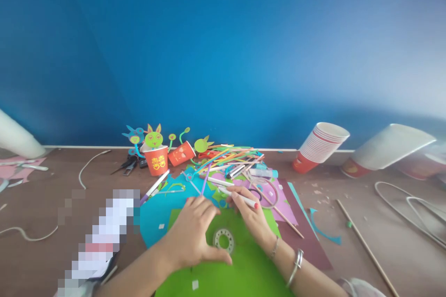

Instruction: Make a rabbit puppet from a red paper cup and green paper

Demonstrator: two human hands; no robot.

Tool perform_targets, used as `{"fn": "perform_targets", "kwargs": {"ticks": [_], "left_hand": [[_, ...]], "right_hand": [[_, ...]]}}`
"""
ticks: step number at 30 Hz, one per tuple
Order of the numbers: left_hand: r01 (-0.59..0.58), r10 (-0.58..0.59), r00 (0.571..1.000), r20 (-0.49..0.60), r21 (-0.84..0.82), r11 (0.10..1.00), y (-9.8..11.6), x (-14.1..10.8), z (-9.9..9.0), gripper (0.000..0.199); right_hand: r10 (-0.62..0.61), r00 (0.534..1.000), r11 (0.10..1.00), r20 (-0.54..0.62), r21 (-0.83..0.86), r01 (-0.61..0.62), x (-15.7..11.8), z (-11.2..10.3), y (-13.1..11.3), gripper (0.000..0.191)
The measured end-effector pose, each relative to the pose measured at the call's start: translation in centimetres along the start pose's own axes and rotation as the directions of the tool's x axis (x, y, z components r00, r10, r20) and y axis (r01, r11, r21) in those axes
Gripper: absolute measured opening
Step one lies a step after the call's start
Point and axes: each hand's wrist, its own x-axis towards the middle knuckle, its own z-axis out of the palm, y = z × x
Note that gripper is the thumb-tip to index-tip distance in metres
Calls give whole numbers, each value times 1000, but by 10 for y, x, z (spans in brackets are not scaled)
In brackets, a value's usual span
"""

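Note:
A green sheet [251, 267] lies over a blue sheet [153, 218] on the brown table. On the green one rests a round tape ring [224, 241]. My left hand [197, 232] is over the sheet just left of the ring, thumb and fingers apart, holding nothing. Above and right of the ring, my right hand [251, 216] grips a white marker with a red end [248, 201]. A purple stick [206, 178] stands out beyond my left fingertips.
Decorated red cups [157, 161], a pile of coloured sticks [233, 155] and pink paper [284, 204] lie beyond my hands. Stacked paper cups [318, 146], a wooden stick [365, 246] and a white cable [411, 213] are at right. Black scissors [121, 164] lie back left.

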Motion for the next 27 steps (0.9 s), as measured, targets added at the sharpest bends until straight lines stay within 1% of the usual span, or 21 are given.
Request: {"fn": "perform_targets", "kwargs": {"ticks": [2, 3, 6, 8, 12, 22, 25, 27], "left_hand": [[18, -17, 997, 72, -15, 1000, 7, -2, 4, 74], [36, -35, 995, 94, -9, 999, 9, -3, 7, 74], [81, -82, 986, 142, 11, 997, 12, -4, 13, 63], [99, -98, 982, 162, 2, 995, 13, -3, 14, 55], [121, -111, 977, 183, -44, 992, 13, -2, 11, 48], [118, -96, 980, 174, -120, 986, 13, -3, 14, 47], [125, -101, 979, 176, -128, 984, 13, -3, 14, 44], [134, -110, 978, 178, -130, 982, 13, -2, 14, 44]], "right_hand": [[10, 1000, 1000, 6, 20, -11, 0, 0, 1, 33], [14, 1000, 999, 10, 29, -14, 0, 0, 2, 33], [25, 999, 999, 29, 41, -26, -2, 2, 2, 31], [29, 998, 999, 48, 38, -30, -3, 3, 1, 31], [7, 997, 1000, 75, 7, -7, -5, 5, 0, 29], [13, 995, 999, 94, -35, -10, -4, 5, 2, 27], [18, 996, 1000, 93, -26, -15, -4, 6, 2, 27], [24, 996, 1000, 87, 8, -25, -5, 6, 0, 26]]}}
